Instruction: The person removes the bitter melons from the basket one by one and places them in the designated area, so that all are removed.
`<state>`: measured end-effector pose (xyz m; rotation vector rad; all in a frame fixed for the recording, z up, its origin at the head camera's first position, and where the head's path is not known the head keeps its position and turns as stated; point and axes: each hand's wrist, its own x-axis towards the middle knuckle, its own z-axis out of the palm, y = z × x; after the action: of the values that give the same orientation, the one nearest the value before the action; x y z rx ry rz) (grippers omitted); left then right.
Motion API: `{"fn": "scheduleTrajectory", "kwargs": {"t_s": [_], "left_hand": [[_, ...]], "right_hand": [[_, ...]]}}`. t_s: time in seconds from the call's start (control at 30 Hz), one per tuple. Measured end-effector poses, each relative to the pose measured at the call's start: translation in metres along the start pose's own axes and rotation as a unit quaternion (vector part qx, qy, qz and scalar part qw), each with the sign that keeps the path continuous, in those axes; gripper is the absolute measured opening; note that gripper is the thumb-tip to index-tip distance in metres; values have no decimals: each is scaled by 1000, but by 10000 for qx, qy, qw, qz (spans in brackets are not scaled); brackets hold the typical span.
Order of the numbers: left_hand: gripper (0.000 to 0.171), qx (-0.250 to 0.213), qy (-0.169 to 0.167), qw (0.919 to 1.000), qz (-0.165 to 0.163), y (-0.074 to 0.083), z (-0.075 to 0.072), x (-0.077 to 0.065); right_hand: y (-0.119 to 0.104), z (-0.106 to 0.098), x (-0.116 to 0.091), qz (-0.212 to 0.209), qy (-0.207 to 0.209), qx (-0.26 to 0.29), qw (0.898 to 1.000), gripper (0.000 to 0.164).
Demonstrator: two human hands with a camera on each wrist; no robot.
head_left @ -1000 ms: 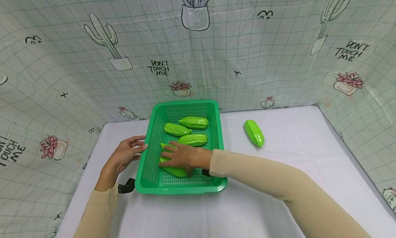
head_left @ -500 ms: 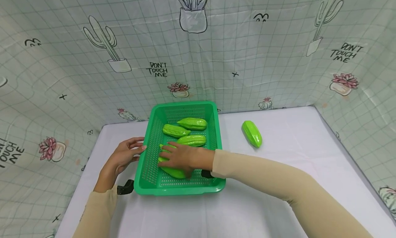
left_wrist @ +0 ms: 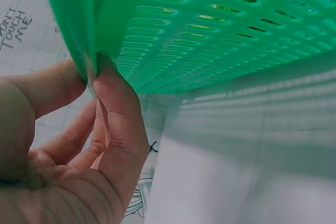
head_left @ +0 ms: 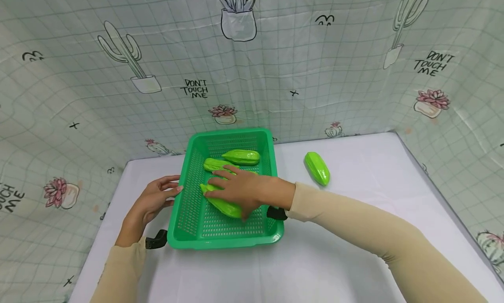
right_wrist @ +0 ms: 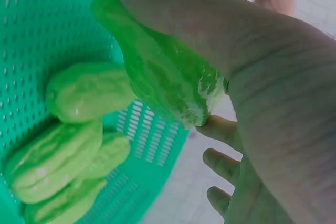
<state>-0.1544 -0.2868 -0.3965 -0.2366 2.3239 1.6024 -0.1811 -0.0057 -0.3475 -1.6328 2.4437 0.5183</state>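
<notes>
A green perforated plastic basket [head_left: 220, 244] stands on the white tabletop with several bright green bitter melons in it. My left hand [head_left: 151, 199] pinches the basket's left rim between thumb and index finger, as the left wrist view shows. Inside the basket, my right hand [head_left: 248, 190] is over the nearest bitter melon [head_left: 226, 206]. The right wrist view shows this bitter melon [right_wrist: 163, 74] between the thumb and index finger, other fingers spread. Farther back lie a bitter melon [head_left: 241, 157] and another [head_left: 214, 164]. My right hand partly hides those behind it.
One more bitter melon [head_left: 317, 168] lies on the white tabletop [head_left: 354, 176], right of the basket. A grid-patterned cloth [head_left: 260, 75] with cactus drawings hangs behind and along both sides. A black wrist camera mount [head_left: 156, 239] is beside the basket's near left corner.
My right hand has moved away from me and slightly right inside the basket, and the nearest bitter melon has shifted with it. My left hand stays at the rim. The view has swung slightly.
</notes>
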Motion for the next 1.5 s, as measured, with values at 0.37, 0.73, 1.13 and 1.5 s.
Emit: {"fn": "scheduleTrajectory", "kwargs": {"t_s": [0.37, 0.73, 1.13, 1.5], "left_hand": [[61, -44, 10, 10000, 54, -2, -3, -1], [61, 27, 30, 10000, 54, -1, -3, -3], [60, -34, 7, 10000, 76, -1, 0, -3], [60, -65, -13, 9999, 84, 1, 2, -3]], "right_hand": [[22, 0, -34, 140, 656, 492, 9965, 115], [46, 10, -78, 298, 1516, 1137, 9814, 115], [61, 25, -117, 646, 1980, 1409, 9679, 115], [78, 55, -152, 1216, 2151, 1673, 9544, 116]]}}
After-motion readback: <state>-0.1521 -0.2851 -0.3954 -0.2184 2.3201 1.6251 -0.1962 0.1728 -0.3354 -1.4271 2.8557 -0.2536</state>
